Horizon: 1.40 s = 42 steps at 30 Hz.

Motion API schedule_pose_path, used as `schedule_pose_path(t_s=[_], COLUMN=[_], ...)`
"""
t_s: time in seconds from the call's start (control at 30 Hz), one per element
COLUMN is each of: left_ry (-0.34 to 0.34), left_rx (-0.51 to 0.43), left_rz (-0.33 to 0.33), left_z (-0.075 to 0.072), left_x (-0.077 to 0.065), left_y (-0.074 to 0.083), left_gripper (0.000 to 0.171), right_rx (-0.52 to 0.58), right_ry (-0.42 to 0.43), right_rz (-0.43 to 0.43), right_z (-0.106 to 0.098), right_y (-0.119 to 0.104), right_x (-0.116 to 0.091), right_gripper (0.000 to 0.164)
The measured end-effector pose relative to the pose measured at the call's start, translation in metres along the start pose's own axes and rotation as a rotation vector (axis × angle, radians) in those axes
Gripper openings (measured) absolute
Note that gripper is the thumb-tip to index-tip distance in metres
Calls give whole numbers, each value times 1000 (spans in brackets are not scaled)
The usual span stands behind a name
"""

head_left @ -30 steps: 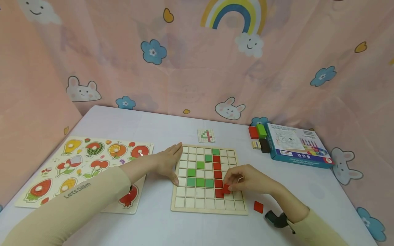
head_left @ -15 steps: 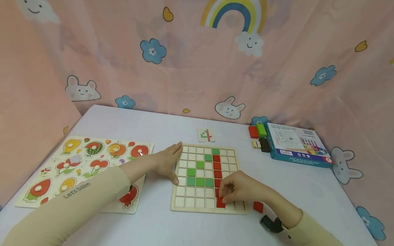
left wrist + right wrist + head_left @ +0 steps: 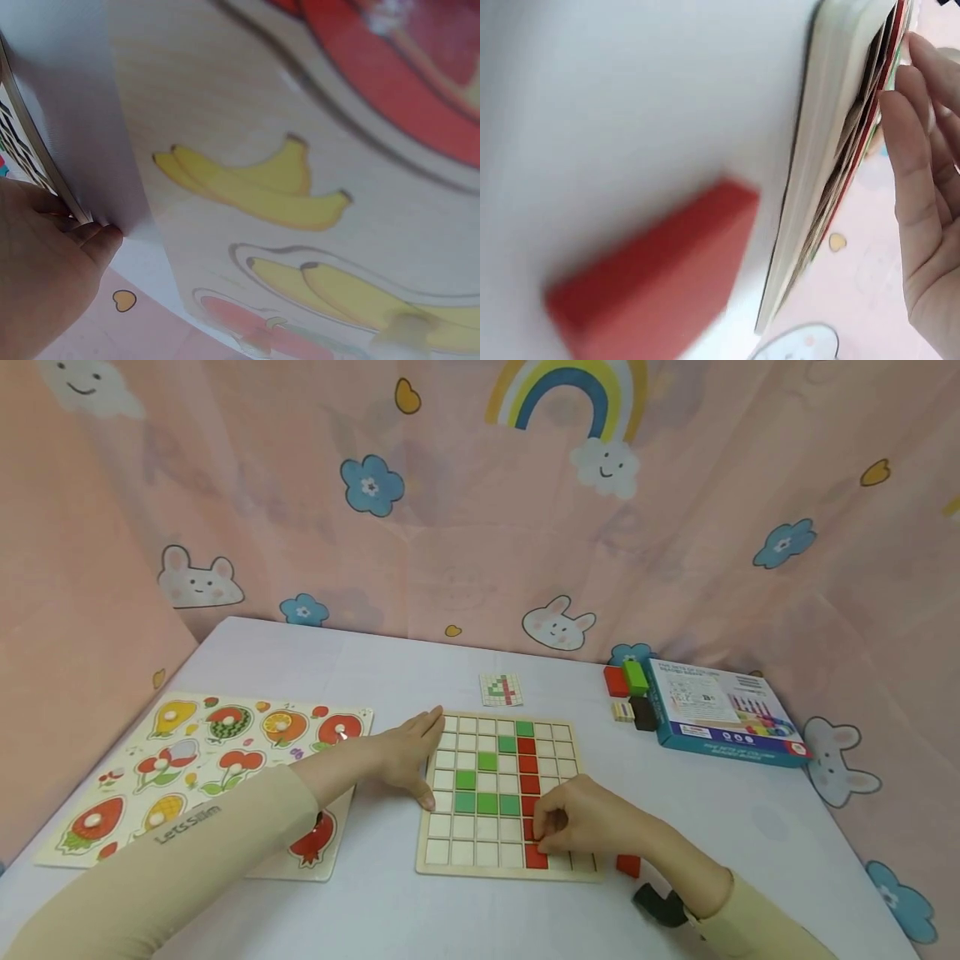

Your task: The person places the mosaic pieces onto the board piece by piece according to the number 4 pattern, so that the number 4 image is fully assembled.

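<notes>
A wooden grid board (image 3: pixel 465 870) lies flat, with green tiles (image 3: pixel 487 803) in a stepped line and a column of red tiles (image 3: pixel 529 784). My left hand (image 3: pixel 408 756) rests along the board's left edge, fingers spread. My right hand (image 3: pixel 588 818) is over the board's lower right, its fingertips touching the lowest red tile (image 3: pixel 536 857), which sits in its cell. In the right wrist view the fingers (image 3: pixel 904 142) are fairly straight at the tile's surface. A loose red tile (image 3: pixel 628 865) lies on the table just right of the board, large in the right wrist view.
A fruit puzzle board (image 3: pixel 352 793) lies at the left, under the left forearm. Behind the grid board is a small pattern card (image 3: pixel 501 690). At the back right stand a flat box (image 3: pixel 727 714) and stacks of red (image 3: pixel 616 681), green (image 3: pixel 635 677) and black (image 3: pixel 643 714) tiles.
My right hand has moved down the board with a red tile, which now lies in the cell at the foot of the red column. My left hand has stayed in place.
</notes>
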<state>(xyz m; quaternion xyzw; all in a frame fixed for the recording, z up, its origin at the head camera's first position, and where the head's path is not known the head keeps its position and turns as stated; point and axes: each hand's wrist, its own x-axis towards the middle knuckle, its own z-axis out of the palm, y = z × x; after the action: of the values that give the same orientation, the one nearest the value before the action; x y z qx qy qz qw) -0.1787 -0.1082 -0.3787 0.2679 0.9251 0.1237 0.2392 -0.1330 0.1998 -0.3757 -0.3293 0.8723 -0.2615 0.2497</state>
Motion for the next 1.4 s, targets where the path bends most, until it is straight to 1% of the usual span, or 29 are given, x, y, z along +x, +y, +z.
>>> schedule_pose_path(t_s=[0.17, 0.3, 0.4, 0.53, 0.63, 0.8, 0.97, 1.07, 1.17, 1.3, 1.4], left_ry=[4, 8, 7, 1, -2, -3, -6, -9, -9, -12, -11], left_rx=[1, 4, 2, 0, 1, 5, 10, 12, 10, 7, 5], left_rz=[3, 4, 3, -3, -6, -4, -2, -3, -3, -4, -4], left_z=[1, 1, 1, 1, 1, 1, 1, 1, 1, 1, 1], left_x=[0, 0, 0, 0, 0, 0, 1, 1, 1, 0, 0], left_y=[0, 0, 0, 0, 0, 1, 0, 0, 0, 0, 1], left_gripper=[130, 129, 129, 130, 130, 131, 131, 131, 131, 131, 131], right_rx=[36, 83, 125, 186, 224, 257, 269, 263, 244, 190, 135], right_ry=[21, -5, -74, -195, -257, -299, -313, -307, -291, -253, -209], right_rz=[14, 1, -4, 41, 62, 43, 9, 7, 12, 5, 21], right_z=[-16, -33, -42, -47, -49, -51, -50, -47, -44, -40, -39], right_y=[13, 34, 55, 76, 84, 88, 87, 87, 87, 87, 85], right_x=[-10, -23, -34, -45, -51, -55, -56, -56, -56, -56, -56], right_gripper=[7, 9, 13, 19, 23, 29, 29, 28, 27, 24, 21])
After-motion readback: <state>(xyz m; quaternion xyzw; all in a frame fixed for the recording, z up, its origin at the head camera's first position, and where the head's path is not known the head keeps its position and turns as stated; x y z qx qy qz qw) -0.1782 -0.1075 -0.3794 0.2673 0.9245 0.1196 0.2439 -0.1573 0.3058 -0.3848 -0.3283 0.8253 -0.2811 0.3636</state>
